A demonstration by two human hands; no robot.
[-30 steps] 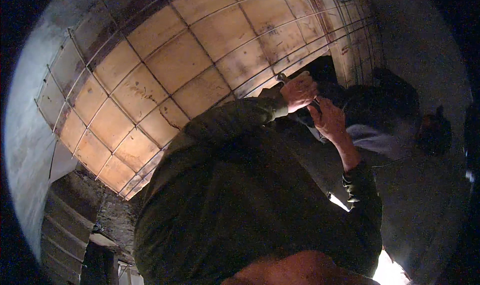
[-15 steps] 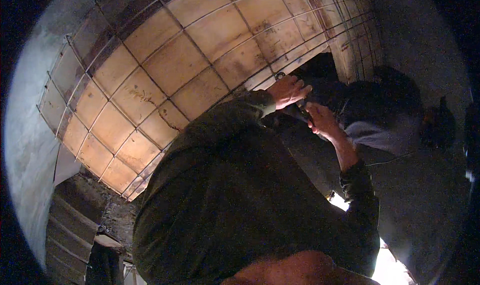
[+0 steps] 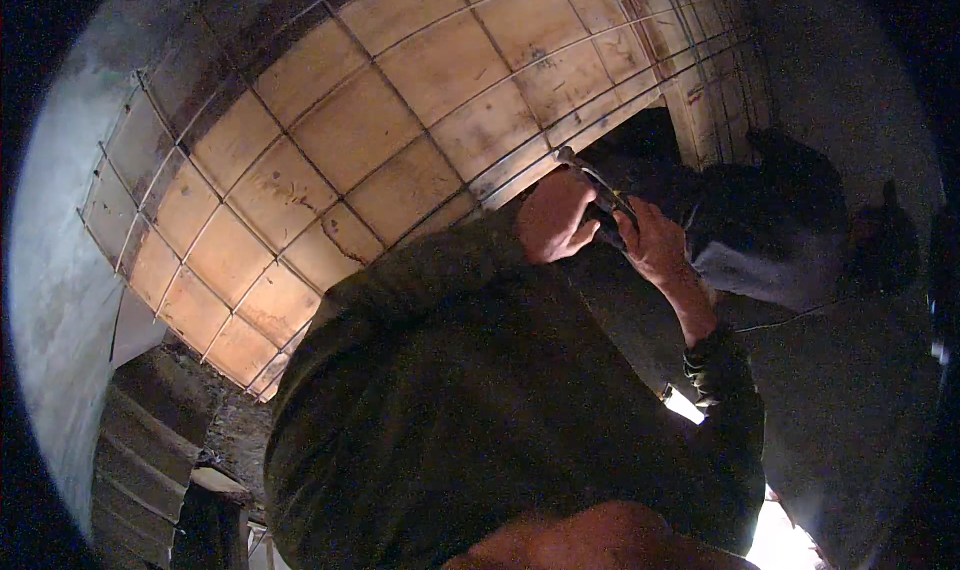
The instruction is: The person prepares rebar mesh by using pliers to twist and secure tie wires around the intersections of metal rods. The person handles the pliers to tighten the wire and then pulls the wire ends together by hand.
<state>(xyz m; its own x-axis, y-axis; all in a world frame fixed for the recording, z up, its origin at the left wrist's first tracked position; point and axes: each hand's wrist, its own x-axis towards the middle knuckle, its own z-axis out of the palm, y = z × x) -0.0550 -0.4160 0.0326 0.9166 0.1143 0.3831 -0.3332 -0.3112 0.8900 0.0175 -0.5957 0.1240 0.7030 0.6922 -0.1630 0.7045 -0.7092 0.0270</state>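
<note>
My right hand [image 3: 655,245] is closed on a dark hand tool [image 3: 612,200] with a metal head, which points up-left toward the lower edge of a wire grid [image 3: 362,124] over tan panels [image 3: 385,100]. Whether the head touches the wire I cannot tell. My left hand [image 3: 555,218] is just below and left of that head, its fingers curved and smeared by motion; what it holds, if anything, is unclear. My olive sleeves reach up from below. Behind the tool is a dark opening [image 3: 645,130].
A pale grey wall [image 3: 65,300] curves along the left. Ribbed dark steps or boards [image 3: 135,450] lie at lower left. Indistinct dark fabric shapes [image 3: 760,210] fill the right beside a grey surface [image 3: 830,400]. A bright gap [image 3: 780,530] shows at lower right.
My left hand has dropped down and left from the tool's head and blurred. The tool shows more fully now. My right hand has shifted slightly, still on the tool.
</note>
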